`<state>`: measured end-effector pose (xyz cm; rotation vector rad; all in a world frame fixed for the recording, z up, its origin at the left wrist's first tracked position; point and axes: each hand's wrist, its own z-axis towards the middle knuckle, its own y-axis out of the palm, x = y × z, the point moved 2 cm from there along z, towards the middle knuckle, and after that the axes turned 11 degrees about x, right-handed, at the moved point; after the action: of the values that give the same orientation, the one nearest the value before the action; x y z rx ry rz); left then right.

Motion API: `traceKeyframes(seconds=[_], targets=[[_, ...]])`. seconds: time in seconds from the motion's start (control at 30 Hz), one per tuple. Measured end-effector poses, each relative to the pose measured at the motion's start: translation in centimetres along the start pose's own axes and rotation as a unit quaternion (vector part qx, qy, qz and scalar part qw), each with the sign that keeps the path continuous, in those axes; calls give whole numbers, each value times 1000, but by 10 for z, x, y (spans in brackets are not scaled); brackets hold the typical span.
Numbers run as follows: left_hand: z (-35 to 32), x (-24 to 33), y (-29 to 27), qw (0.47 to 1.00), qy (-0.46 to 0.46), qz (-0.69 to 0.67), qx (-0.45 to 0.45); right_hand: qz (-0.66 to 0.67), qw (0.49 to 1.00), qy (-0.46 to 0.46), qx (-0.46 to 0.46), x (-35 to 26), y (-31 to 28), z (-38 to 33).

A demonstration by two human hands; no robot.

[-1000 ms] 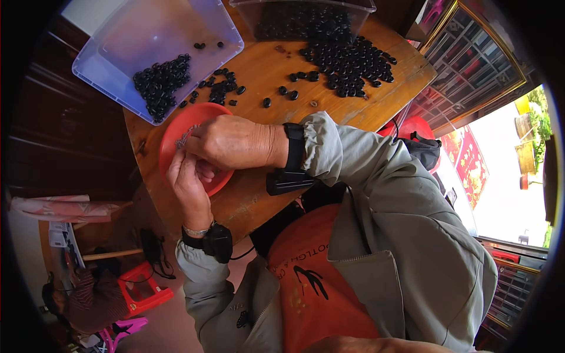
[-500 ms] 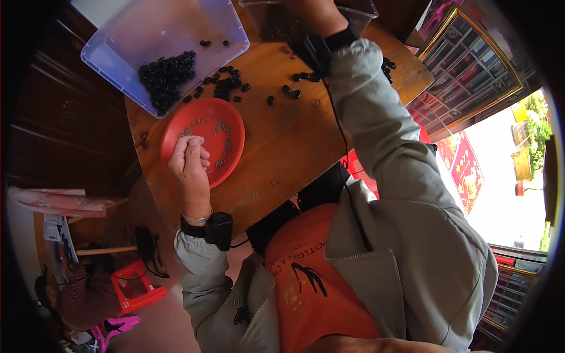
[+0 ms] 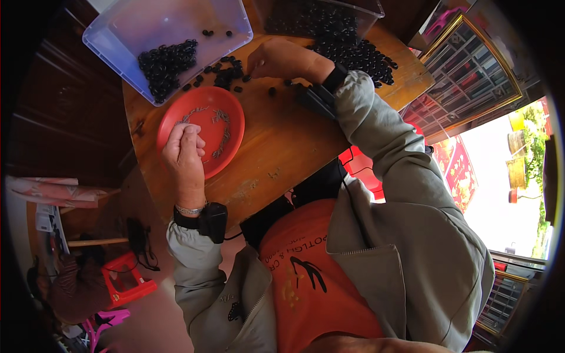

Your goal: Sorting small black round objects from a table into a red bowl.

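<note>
A red plastic plate (image 3: 203, 117) sits on the wooden counter (image 3: 276, 132), and I use its middle as the centre of my clock. Small grey metal pieces (image 3: 220, 116) lie in it in a loose arc. The left hand (image 3: 183, 147) is over the plate toward half past seven, its fingers curled in to a narrow grip; I cannot make out from here whether anything is inside. At one o'clock, just beyond the rim, a loose cluster of glossy black oval pieces (image 3: 228, 76) lies on the wood. The right hand (image 3: 281, 60) is next to that cluster, between one and two o'clock, back toward me, with its fingertips pointing at the pieces; I cannot tell how wide the fingers stand or whether they hold one. At eleven o'clock I have a translucent bluish bin (image 3: 135, 32), with a pile of black ovals in its near corner and a few apart from it. A clear container (image 3: 368, 25) stands between one and two o'clock, farther out, with more black ovals inside, and a spread of them (image 3: 371, 59) lies on the counter by it at two o'clock. A red stool (image 3: 126, 279) is on the floor at seven o'clock.
</note>
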<state>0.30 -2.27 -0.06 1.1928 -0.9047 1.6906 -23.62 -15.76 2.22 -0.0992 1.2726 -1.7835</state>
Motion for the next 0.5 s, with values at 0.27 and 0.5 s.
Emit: traceKeyframes(seconds=[0.27, 0.5], targets=[[2, -2, -3, 1000, -15, 0, -10, -151, 987, 3, -46, -26, 47, 12], [1, 1, -3, 1000, -19, -3, -5, -130, 989, 5, -71, -20, 51, 16]])
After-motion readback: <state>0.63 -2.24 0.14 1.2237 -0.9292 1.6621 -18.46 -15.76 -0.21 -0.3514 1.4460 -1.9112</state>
